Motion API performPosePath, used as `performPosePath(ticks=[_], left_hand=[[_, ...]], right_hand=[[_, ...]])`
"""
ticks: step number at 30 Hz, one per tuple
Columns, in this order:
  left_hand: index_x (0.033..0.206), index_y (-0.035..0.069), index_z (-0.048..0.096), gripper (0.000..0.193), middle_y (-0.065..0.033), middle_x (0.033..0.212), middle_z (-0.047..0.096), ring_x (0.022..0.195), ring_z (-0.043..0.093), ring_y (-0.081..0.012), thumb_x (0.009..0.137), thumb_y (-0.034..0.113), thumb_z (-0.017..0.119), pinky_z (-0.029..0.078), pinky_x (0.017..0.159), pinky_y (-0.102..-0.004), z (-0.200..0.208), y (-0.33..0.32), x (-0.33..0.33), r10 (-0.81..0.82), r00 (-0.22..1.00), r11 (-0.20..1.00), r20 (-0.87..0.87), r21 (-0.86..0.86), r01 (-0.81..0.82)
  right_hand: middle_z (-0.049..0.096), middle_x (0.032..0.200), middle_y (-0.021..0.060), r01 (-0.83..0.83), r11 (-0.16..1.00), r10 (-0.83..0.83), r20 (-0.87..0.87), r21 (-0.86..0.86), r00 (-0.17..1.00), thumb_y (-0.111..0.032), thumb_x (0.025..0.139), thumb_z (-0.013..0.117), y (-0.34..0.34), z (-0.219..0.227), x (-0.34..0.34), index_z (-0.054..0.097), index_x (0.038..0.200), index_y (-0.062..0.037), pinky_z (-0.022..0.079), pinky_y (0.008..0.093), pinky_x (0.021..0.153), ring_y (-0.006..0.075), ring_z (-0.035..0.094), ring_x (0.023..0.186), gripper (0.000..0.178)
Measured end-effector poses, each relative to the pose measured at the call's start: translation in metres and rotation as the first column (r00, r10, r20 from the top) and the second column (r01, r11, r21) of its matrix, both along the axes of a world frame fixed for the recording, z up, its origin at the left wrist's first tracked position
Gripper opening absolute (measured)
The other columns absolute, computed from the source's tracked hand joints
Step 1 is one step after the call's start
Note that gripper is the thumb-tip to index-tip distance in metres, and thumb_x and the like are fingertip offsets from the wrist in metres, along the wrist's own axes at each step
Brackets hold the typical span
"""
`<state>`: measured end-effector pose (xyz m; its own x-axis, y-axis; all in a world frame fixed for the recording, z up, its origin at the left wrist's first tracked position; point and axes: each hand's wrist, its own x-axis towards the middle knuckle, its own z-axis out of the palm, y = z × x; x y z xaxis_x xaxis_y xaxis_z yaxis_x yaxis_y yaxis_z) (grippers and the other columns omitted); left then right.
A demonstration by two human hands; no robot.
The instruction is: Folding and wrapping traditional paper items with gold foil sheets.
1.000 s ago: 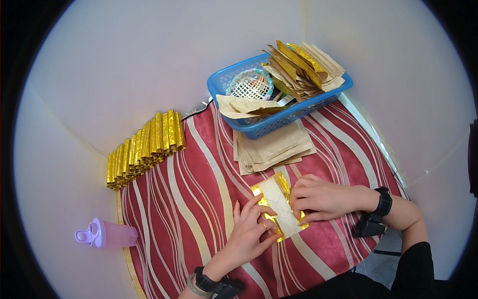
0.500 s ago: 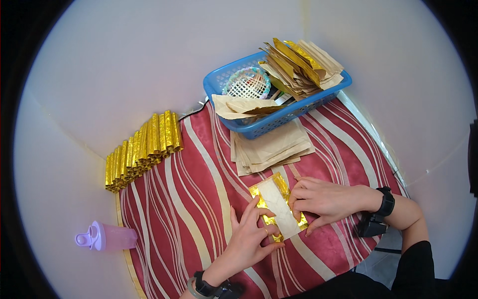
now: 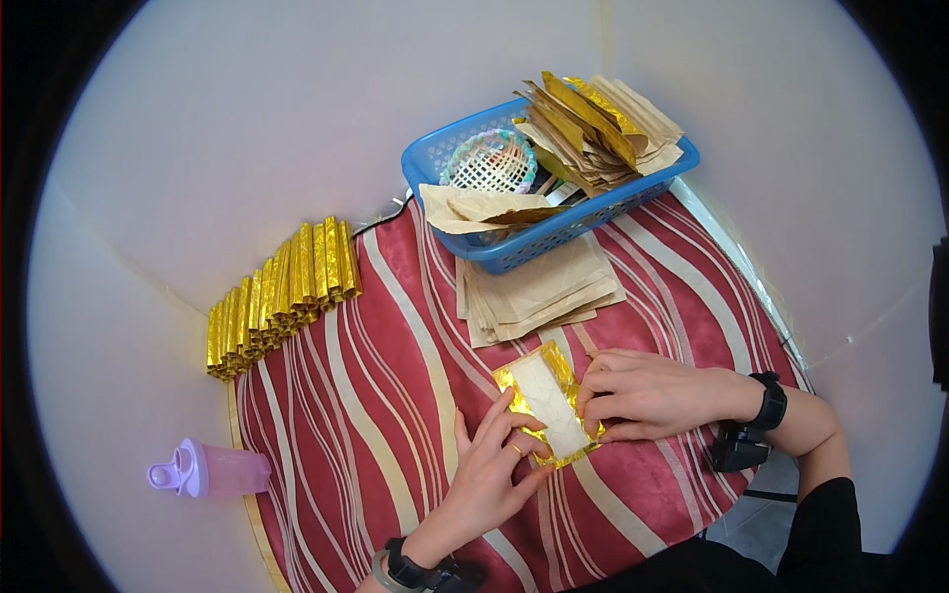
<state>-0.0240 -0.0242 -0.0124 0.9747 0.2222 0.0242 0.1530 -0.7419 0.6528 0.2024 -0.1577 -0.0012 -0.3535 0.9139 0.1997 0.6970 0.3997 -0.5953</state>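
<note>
Nearest, the left hand (image 3: 482, 474) has its fingers spread over the left edge of a gold-bordered sheet (image 3: 550, 403), the thumb apart from them by the sheet's lower edge. The right hand (image 3: 657, 397) comes in from the other side, fingers bent, their tips touching the sheet's right edge; whether they pinch it or only press on it, I cannot tell. The sheet lies on a red striped cloth (image 3: 395, 371), between the two hands, its pale middle strip uppermost and gold showing on both sides of it. Off to the left, by the cloth's edge, is a purple bottle (image 3: 227, 469), its lid pointing left; its contents cannot be made out. Beyond the hands, a loose pile of tan paper (image 3: 544, 295) lies with its far part beneath the front of a blue basket (image 3: 583, 218). Farther left, gold rolls (image 3: 297, 282) are stacked side by side in a long slanting heap near the wall (image 3: 129, 257). The basket has pierced sides and is well filled: a white woven bowl (image 3: 489, 166) with a pastel rim sits in its left part, cream sheets (image 3: 479, 208) overhang the front left rim, and a thick bundle of tan and gold paper (image 3: 588, 138) leans at the right, rising above the rim.
</note>
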Motion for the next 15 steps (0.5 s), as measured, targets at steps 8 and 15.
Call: performPosePath(ticks=[8, 15], left_hand=[[0.087, 0.020, 0.070, 0.018, -0.0028, 0.115, 0.052, 0.132, 0.033, -0.0328, 0.071, 0.017, 0.076, 0.014, 0.098, -0.0710, 0.007, 0.001, -0.001, -0.092, 0.991, 0.978, 0.097, 0.195, 0.071], [0.087, 0.024, 0.073, 0.019, -0.0022, 0.111, 0.053, 0.120, 0.039, -0.0292, 0.068, 0.024, 0.074, 0.014, 0.103, -0.0637, 0.016, -0.005, -0.007, -0.063, 0.991, 0.826, 0.118, 0.563, -0.015]], right_hand=[[0.056, 0.096, 0.0075, -0.054, 0.997, 0.053, 0.021, 0.055, 0.998, -0.016, 0.078, 0.069, 0.001, 0.002, 0.004, 0.064, 0.087, -0.0055, 0.042, 0.0377, 0.085, 0.0260, 0.052, 0.095, 0.014], [0.060, 0.100, 0.0065, -0.207, 0.955, 0.188, -0.107, -0.212, 0.976, -0.017, 0.083, 0.067, -0.006, 0.007, 0.000, 0.069, 0.102, -0.0046, 0.046, 0.0354, 0.084, 0.0244, 0.057, 0.095, 0.023]])
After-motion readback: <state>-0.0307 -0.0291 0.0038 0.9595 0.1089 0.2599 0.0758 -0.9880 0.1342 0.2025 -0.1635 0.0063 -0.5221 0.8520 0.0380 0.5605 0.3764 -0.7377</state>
